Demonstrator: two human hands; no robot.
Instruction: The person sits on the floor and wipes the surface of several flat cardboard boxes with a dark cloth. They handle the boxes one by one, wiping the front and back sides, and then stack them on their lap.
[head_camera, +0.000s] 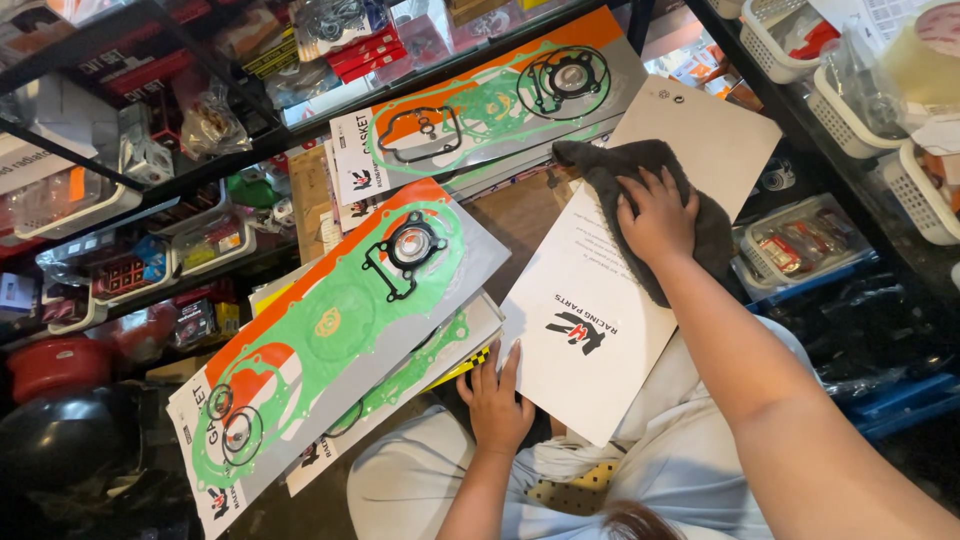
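A long white card package (600, 330) lies face down across my lap, slanting up toward the shelves. My right hand (655, 215) presses a dark grey cloth (650, 165) flat against the package's upper half. My left hand (497, 392) holds the package's lower left edge, fingers spread over the card. Beside it lies a gasket set package (340, 330) with green gaskets on an orange and grey backing, on top of further similar packages.
Another gasket package (480, 105) leans on the black metal shelf (120, 190) full of bagged parts. White baskets (870, 120) with small parts stand on shelves at right. A red item (55, 365) and a black helmet (60, 440) sit at lower left.
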